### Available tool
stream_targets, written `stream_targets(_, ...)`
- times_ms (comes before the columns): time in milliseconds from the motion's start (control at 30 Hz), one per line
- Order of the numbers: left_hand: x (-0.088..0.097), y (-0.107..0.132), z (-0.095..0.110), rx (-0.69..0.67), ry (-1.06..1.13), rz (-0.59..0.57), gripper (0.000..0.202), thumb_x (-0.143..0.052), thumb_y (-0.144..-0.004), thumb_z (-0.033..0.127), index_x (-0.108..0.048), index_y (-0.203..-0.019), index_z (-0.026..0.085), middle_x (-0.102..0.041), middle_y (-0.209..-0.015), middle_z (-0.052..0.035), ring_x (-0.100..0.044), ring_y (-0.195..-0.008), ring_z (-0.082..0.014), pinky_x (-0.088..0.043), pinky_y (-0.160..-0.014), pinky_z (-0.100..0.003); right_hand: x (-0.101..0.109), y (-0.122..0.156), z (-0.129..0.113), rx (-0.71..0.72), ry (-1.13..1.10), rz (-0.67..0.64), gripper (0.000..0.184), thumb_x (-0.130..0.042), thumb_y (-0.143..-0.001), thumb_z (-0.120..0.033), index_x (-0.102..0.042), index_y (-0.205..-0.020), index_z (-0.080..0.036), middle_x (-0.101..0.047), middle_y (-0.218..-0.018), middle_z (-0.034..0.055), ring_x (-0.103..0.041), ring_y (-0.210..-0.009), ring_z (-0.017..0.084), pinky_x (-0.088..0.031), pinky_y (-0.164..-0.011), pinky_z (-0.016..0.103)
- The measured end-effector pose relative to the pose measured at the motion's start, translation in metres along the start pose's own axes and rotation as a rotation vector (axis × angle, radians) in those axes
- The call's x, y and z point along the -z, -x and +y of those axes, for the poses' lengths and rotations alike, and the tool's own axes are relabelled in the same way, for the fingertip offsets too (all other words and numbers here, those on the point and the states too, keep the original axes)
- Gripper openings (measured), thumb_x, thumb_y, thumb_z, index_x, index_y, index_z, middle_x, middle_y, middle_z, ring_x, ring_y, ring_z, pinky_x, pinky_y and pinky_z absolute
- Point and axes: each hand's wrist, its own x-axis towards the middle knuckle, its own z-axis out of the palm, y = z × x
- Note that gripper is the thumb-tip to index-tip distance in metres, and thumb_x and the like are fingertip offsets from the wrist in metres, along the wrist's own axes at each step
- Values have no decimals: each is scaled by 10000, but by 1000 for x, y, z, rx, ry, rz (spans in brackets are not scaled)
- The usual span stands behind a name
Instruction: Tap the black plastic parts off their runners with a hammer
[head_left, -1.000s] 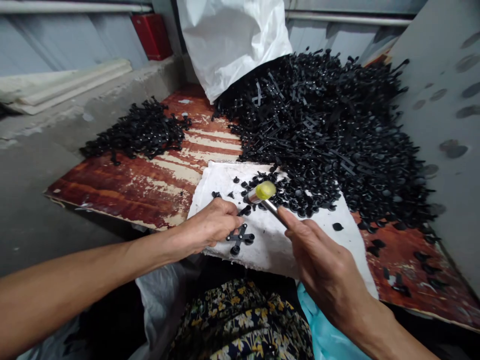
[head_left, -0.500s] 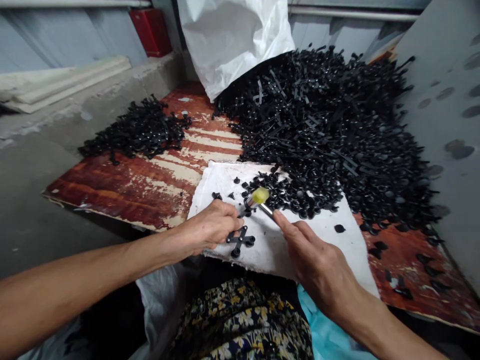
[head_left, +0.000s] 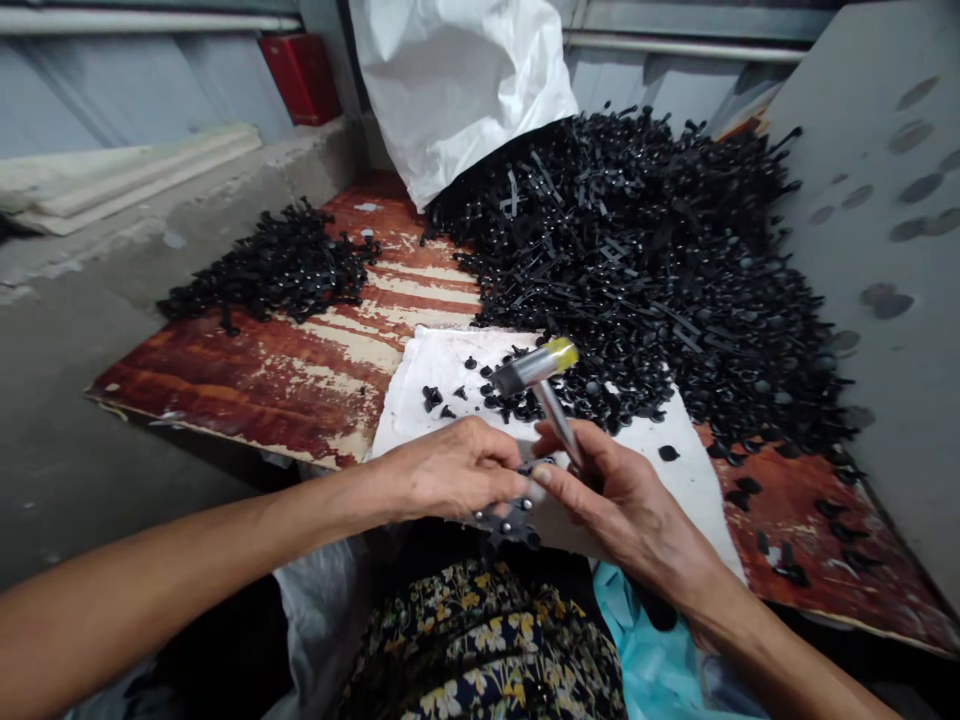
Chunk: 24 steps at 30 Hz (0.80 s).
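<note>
My left hand (head_left: 461, 468) is closed on a black cross-shaped linkage (head_left: 514, 522) with shiny rivets, held over the near edge of the white cloth (head_left: 397, 405). My right hand (head_left: 626, 490) is wrapped round the handle of a hammer (head_left: 536, 368) with a yellow face at one end and a dark one at the other. The hammer's head points up and away from me. The right thumb and fingertips meet the left fingers at the linkage; whether they pinch it I cannot tell. Several small black flat-headed pieces (head_left: 433, 398) lie on the cloth beyond my hands.
A large heap of black parts (head_left: 637, 250) covers the back right of the worn red board (head_left: 225, 370), below a white sack (head_left: 465, 90). A smaller black pile (head_left: 270, 265) lies at the left. A spotted grey panel (head_left: 877, 260) stands at the right.
The linkage has come up off the cloth towards me. My right hand has moved nearer my left, fingertips meeting it, and the hammer's head has swung up with its yellow face to the right.
</note>
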Motion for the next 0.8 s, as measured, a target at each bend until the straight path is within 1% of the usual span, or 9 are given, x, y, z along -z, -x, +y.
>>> stream_targets(33, 1, 0, 0, -19, -6, -20, 168, -560, -749, 208, -568, -590, 151, -526, -511, 27, -389, -433, -66, -253, -418, -195, -1, -1, 1, -46, -82, -48, 137, -560, -868, -292, -635, -909, -185, -644, -760, 20, -591, -644, 149, -490, -540, 237)
stream_targets(100, 6, 3, -2, -26, 7, 28, 150, -589, -758, 268, -598, -663, 152, -532, -520, 32, -403, -433, -71, -271, -414, -191, -3, 1, 4, -137, -215, -57, 161, -569, -856, -331, -620, -837, -180, -572, -666, -10, -503, -540, 115, -412, -444, 211)
stream_targets(167, 13, 9, -7, -23, 87, 174, 216, -628, -757, 370, -626, -789, 156, -594, -610, 10, -489, -495, -95, -333, -431, -189, -2, 6, 6, -240, -294, 21, 204, -584, -848, -386, -598, -831, -183, -477, -575, -51, -394, -452, 91, -316, -369, 196)
stream_targets(233, 17, 17, -13, -14, 246, 332, 347, -658, -734, 466, -617, -890, 158, -667, -806, -47, -596, -644, -140, -418, -485, -207, 1, 11, 8, -324, -336, 101, 242, -586, -847, -432, -577, -849, -190, -414, -518, -80, -334, -405, 84, -271, -343, 197)
stream_targets(300, 12, 24, -19, 18, 422, 392, 446, -682, -699, 534, -596, -906, 148, -680, -939, -99, -640, -763, -178, -469, -549, -236, 2, 13, 8, -342, -350, 162, 265, -593, -841, -457, -567, -855, -194, -416, -502, -82, -341, -394, 88, -274, -340, 202)
stream_targets(433, -14, 26, -22, 111, 604, 263, 517, -694, -664, 593, -606, -875, 129, -679, -950, -116, -643, -845, -205, -482, -631, -268, -6, 13, 8, -250, -314, 238, 245, -615, -831, -441, -571, -844, -200, -437, -512, -75, -358, -402, 94, -273, -343, 210)
stream_targets(533, -28, 21, -19, 43, 587, 258, 464, -654, -711, 585, -613, -835, 139, -669, -888, -72, -607, -819, -166, -460, -668, -259, -15, 16, 5, -175, -268, 210, 191, -588, -856, -392, -582, -819, -204, -408, -520, -75, -331, -412, 96, -262, -352, 217)
stream_targets(667, -27, 18, -15, -4, 559, 268, 416, -657, -719, 548, -567, -765, 145, -612, -677, -13, -530, -613, -105, -426, -594, -237, -17, 20, 0, -107, -159, 143, 143, -546, -866, -318, -606, -806, -202, -472, -582, -42, -407, -494, 120, -331, -419, 228)
stream_targets(800, -25, 18, -15, 61, 573, 232, 422, -647, -724, 565, -507, -764, 169, -585, -666, 10, -535, -583, -97, -401, -524, -210, -14, 16, 0, -93, -83, 107, 164, -499, -877, -315, -601, -835, -194, -587, -674, 6, -498, -572, 148, -419, -521, 253)
